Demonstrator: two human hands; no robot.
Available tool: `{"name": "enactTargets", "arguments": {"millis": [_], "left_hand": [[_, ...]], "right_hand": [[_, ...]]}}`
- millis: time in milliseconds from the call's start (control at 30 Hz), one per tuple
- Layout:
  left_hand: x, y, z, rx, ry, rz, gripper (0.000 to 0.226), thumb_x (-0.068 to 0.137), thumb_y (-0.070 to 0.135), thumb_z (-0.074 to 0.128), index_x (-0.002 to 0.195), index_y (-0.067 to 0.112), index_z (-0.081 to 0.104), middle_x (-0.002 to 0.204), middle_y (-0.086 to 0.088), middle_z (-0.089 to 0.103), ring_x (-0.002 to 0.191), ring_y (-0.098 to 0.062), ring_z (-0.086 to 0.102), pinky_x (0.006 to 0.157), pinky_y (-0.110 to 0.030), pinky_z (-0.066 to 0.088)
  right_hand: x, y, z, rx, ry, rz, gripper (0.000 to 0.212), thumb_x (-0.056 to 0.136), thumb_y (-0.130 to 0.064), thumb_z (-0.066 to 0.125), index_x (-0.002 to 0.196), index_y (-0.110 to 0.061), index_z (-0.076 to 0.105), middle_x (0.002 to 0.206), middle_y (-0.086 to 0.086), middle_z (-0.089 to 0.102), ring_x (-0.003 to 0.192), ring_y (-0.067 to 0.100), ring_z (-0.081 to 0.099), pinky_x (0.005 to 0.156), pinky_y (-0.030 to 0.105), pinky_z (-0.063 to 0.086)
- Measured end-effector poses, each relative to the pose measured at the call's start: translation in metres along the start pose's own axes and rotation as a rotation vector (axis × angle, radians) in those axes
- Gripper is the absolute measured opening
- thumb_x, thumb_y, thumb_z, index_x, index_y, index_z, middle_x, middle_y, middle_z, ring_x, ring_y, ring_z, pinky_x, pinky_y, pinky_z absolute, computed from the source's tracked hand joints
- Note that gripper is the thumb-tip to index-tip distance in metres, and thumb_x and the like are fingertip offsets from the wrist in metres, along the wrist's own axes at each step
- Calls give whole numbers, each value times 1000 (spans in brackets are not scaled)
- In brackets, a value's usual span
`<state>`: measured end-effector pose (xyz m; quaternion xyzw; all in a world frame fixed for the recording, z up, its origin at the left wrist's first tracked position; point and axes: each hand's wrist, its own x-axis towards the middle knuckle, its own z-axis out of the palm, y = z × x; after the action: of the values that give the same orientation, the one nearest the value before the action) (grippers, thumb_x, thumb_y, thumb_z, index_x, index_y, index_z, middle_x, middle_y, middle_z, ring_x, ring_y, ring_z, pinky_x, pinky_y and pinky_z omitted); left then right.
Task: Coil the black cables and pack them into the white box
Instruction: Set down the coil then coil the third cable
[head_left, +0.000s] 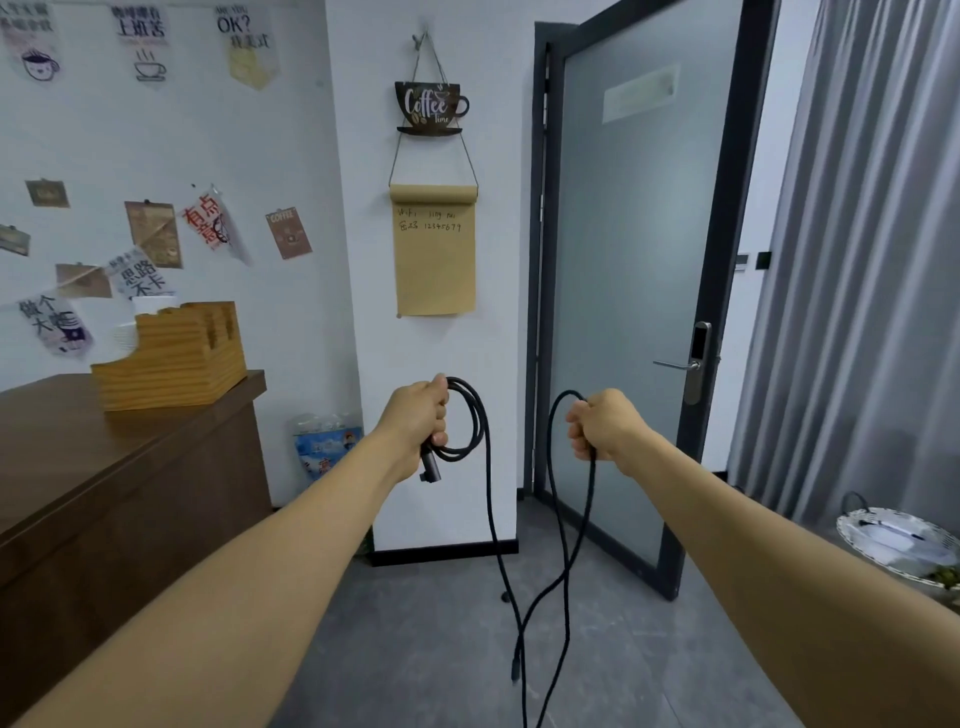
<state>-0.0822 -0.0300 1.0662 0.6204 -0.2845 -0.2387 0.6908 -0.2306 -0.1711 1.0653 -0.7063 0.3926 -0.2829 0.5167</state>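
A long black cable (491, 509) hangs in front of me at chest height. My left hand (422, 415) is closed around a small coil of it, with a grey plug end (429, 467) sticking out below the fist. My right hand (602, 423) grips the same cable further along, a short arc rising above the fist. Two strands drop from the hands, cross near the floor and run out of the bottom of the view. No white box is visible.
A brown wooden counter (104, 467) with a wooden organiser (171, 358) stands at the left. A frosted glass door (634, 312) is ahead, grey curtains at the right, and a white woven basket (898, 540) at the right edge. The floor is grey tile.
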Motion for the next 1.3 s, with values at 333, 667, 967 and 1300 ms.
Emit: {"name": "enactTargets", "arguments": {"millis": [333, 667, 967, 1300], "left_hand": [[-4, 18, -4, -49, -121, 43, 35, 102, 28, 39, 70, 13, 40, 42, 11, 23, 35, -5, 21, 36, -16, 26], [2, 26, 2, -269, -114, 25, 36, 103, 27, 38, 70, 13, 39, 40, 11, 22, 32, -4, 19, 33, -15, 23], [20, 27, -40, -390, 271, 29, 36, 101, 24, 39, 67, 13, 40, 36, 11, 24, 28, -5, 17, 31, -16, 15], [30, 30, -59, -115, 440, 185, 36, 101, 28, 35, 68, 15, 40, 59, 1, 31, 47, -12, 26, 43, -21, 26]], "right_hand": [[17, 13, 2, -585, 80, -129, 24, 91, 3, 43, 100, 7, 64, 89, 19, 60, 75, 26, 54, 64, 34, 49], [-18, -3, 53, 18, -395, -177, 9, 91, -4, 51, 87, -8, 58, 71, 4, 51, 64, 16, 50, 69, 24, 48], [-4, 28, 41, -137, -205, -189, 22, 97, -26, 49, 80, -12, 56, 65, 0, 44, 57, 12, 39, 54, 22, 38], [-4, 4, 59, -573, -41, -459, 14, 90, -14, 56, 82, -10, 67, 85, 9, 68, 76, 28, 64, 74, 40, 57]]}}
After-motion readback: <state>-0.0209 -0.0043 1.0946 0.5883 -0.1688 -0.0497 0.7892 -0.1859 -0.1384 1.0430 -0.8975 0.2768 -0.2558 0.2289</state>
